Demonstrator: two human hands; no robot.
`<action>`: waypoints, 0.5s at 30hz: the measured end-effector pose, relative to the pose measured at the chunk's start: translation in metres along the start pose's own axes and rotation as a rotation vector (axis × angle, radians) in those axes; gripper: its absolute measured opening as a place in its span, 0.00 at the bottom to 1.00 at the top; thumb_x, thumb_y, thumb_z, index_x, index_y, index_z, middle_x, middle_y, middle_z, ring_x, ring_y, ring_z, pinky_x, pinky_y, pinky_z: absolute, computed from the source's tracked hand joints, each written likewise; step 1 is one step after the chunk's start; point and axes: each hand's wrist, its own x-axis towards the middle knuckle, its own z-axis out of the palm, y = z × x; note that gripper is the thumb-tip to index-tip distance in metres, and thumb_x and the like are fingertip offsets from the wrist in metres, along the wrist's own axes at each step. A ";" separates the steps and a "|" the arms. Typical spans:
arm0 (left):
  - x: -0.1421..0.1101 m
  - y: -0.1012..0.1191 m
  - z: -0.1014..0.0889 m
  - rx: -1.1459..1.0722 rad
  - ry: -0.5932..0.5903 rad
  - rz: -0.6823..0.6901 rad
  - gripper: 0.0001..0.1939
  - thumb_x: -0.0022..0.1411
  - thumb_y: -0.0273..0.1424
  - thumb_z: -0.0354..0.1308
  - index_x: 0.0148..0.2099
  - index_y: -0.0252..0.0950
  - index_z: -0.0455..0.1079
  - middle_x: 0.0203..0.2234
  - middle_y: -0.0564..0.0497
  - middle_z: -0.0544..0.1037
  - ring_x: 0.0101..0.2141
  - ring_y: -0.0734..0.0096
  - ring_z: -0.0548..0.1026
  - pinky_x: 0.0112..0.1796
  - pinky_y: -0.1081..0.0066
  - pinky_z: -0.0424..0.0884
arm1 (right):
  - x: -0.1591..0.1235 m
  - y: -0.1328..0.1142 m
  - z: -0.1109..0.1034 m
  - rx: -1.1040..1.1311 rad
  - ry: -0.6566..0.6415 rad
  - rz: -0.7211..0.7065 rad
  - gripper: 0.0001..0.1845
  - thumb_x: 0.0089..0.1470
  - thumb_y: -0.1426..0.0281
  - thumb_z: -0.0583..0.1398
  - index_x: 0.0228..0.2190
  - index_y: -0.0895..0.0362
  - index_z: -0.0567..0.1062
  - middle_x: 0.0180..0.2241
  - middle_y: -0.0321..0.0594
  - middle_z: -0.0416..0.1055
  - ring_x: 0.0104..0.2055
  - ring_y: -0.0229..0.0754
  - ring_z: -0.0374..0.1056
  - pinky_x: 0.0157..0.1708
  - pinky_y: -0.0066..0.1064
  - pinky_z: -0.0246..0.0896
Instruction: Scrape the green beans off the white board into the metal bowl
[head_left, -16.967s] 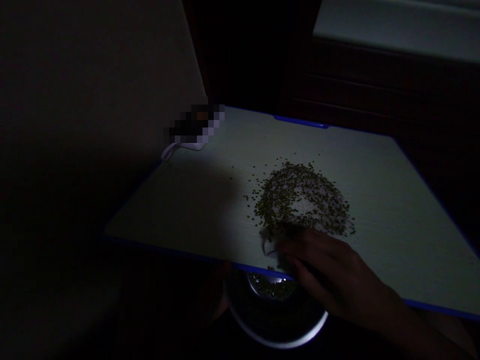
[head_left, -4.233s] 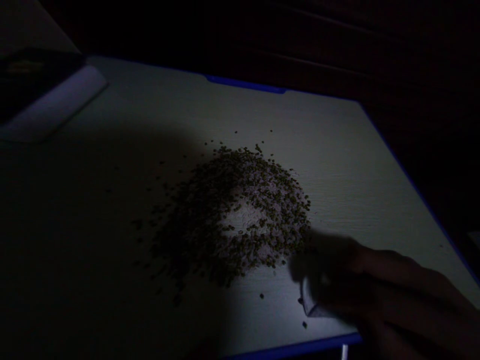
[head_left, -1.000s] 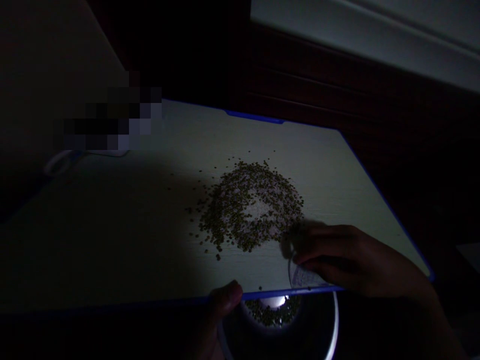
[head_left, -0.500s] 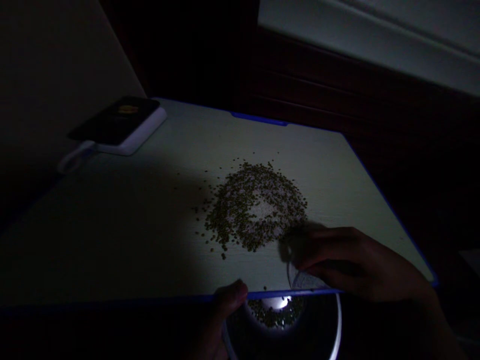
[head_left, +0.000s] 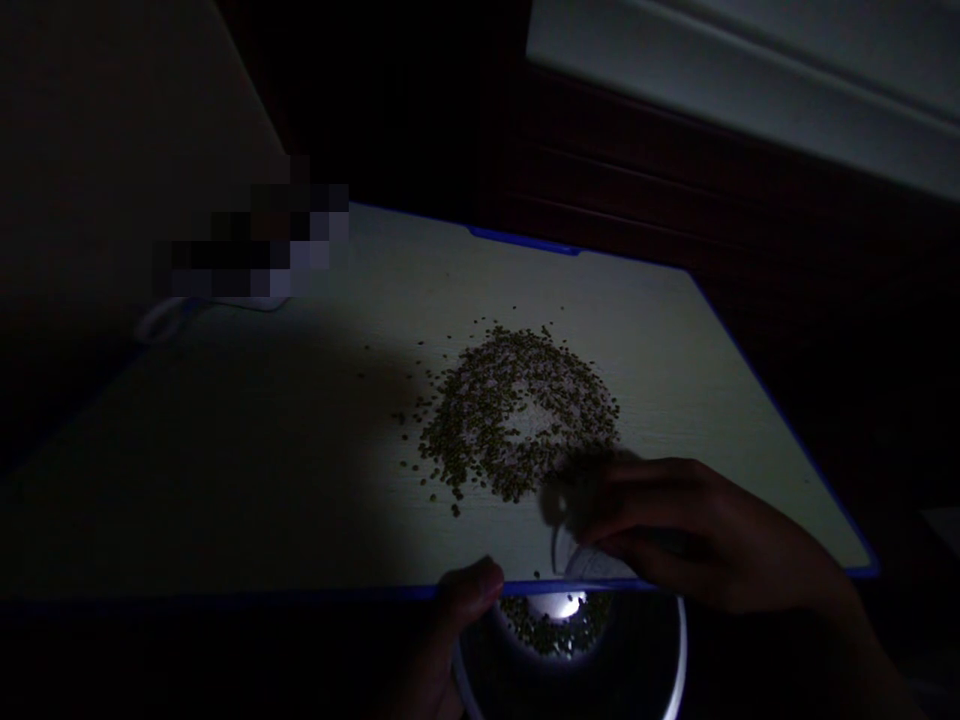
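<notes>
A pile of small green beans (head_left: 465,420), mixed with fine whitish grains (head_left: 531,420), lies spread on a pale board (head_left: 660,340) with a blue edge. At its near right side my right hand (head_left: 690,525) is closed on a clear, curved-edged piece (head_left: 589,563), mostly hidden by the fingers and standing against the board. My left hand (head_left: 454,625) grips the left side of a bowl (head_left: 681,660) under the board's near edge, its thumb resting against that edge; its other fingers are lost in the dark. Beans line the inside of the bowl around a bright reflection.
At the board's far left corner sits a box-like object (head_left: 262,303), blurred out on top, with a pale loop (head_left: 161,320) beside it. A few stray beans lie left of the pile. Dark panelling and a pale ledge (head_left: 735,90) stand behind. The scene is dim.
My right hand has brought the clear piece slightly left along the board's near edge. The view has shifted a little; the left hand keeps its place at the bowl.
</notes>
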 end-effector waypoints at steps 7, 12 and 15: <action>0.008 0.000 -0.008 0.057 -0.179 -0.045 0.19 0.63 0.46 0.55 0.49 0.43 0.77 0.38 0.45 0.83 0.48 0.51 0.79 0.50 0.53 0.72 | 0.006 -0.004 0.009 -0.126 0.126 -0.007 0.15 0.64 0.75 0.55 0.49 0.55 0.75 0.43 0.43 0.72 0.42 0.40 0.70 0.40 0.33 0.67; 0.006 0.019 -0.003 0.107 -0.281 -0.027 0.16 0.66 0.42 0.57 0.50 0.39 0.75 0.45 0.44 0.80 0.44 0.60 0.78 0.45 0.56 0.74 | 0.011 -0.002 0.016 -0.184 0.133 -0.030 0.16 0.64 0.75 0.54 0.51 0.55 0.74 0.42 0.43 0.71 0.41 0.41 0.69 0.38 0.33 0.66; 0.003 0.024 0.004 0.130 -0.313 -0.003 0.15 0.68 0.38 0.56 0.52 0.37 0.72 0.49 0.43 0.76 0.44 0.62 0.76 0.44 0.57 0.75 | 0.012 -0.002 0.019 -0.198 0.138 -0.044 0.17 0.63 0.76 0.54 0.51 0.55 0.74 0.43 0.43 0.71 0.41 0.41 0.70 0.38 0.33 0.66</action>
